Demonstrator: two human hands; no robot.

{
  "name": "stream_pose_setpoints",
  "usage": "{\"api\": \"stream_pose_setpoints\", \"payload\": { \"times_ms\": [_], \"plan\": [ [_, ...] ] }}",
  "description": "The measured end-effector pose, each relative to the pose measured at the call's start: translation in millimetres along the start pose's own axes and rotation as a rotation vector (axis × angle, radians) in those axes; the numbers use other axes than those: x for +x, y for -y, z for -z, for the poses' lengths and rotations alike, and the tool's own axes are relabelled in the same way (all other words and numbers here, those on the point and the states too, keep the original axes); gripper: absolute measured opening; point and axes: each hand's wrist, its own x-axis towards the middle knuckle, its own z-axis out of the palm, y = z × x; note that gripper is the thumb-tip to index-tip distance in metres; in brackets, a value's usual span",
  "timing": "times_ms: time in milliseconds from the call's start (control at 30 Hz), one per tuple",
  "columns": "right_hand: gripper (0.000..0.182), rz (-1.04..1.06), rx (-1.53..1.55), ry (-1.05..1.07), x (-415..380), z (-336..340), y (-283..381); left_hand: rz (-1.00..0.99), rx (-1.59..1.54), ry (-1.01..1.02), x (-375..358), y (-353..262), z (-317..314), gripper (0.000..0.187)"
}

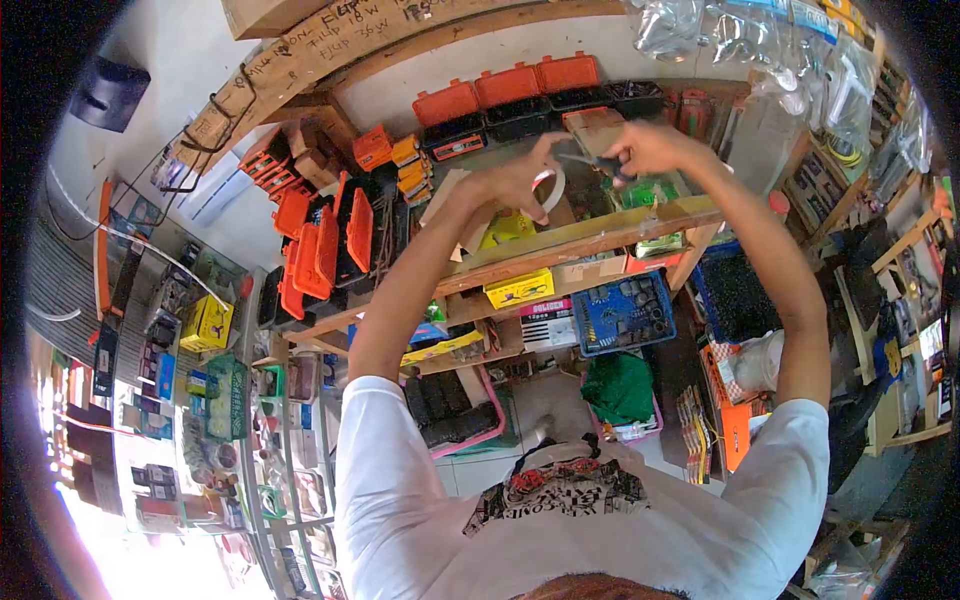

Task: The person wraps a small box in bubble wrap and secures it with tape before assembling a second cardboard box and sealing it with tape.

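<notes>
My left hand (515, 182) is closed around a roll of tape (557, 194), its pale ring facing right between thumb and fingers. Level with it, to the right, my right hand (650, 152) grips a pair of scissors (610, 168) by the dark handles. The blades point left toward my left hand, close to its fingertips. Both hands are raised over a wooden shelf (600, 238). Behind them on the shelf lie a yellow packet (508, 228) and a green packet (652, 191), partly covered by my left hand and the scissors.
Orange-lidded toolboxes (500, 90) line the back, with more open organizers (318, 255) at the left. Under the shelf sit a yellow box (519, 289) and a blue crate (625, 313). Plastic-wrapped goods (740, 40) hang at the upper right. A glass-shelved rack (290, 450) stands at the left.
</notes>
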Motion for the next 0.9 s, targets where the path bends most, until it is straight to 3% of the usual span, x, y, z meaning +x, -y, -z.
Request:
{"api": "stream_pose_setpoints", "payload": {
  "times_ms": [67, 267, 367, 467, 567, 667, 767, 900],
  "plan": [
    [0.030, -0.037, 0.189, 0.002, -5.8, -40.5, -23.1, -0.064, 0.052, 0.045, 7.8, 29.8, -18.4, 0.137],
    [0.035, -0.121, 0.128, -0.084, -26.7, -96.9, -48.5, -0.005, 0.074, 0.172, 17.1, 47.4, -43.3, 0.142],
    [0.034, -0.308, 0.027, -0.156, -35.1, -70.5, -12.4, -0.018, 0.110, 0.172, 18.5, 52.1, -47.2, 0.145],
    [0.038, -0.387, 0.021, -0.107, -33.5, -52.6, -2.4, -0.023, 0.083, 0.167, 17.4, 54.7, -45.2, 0.145],
    [0.040, -0.327, -0.254, 0.033, -8.3, -63.6, -30.0, -0.017, 0.082, 0.145, 15.4, 50.1, -45.1, 0.140],
    [0.039, -0.318, -0.384, 0.087, 6.2, -57.7, -6.6, 0.011, 0.070, 0.117, 13.1, 43.9, -45.6, 0.134],
    [0.035, -0.477, -0.389, 0.344, 38.6, -55.3, -3.0, 0.080, 0.052, 0.090, 12.7, 34.3, -45.6, 0.131],
    [0.031, -0.489, -0.381, 0.319, 53.1, -61.8, -3.5, 0.086, 0.012, 0.042, 12.9, 34.2, -48.1, 0.129]
  ]
}}
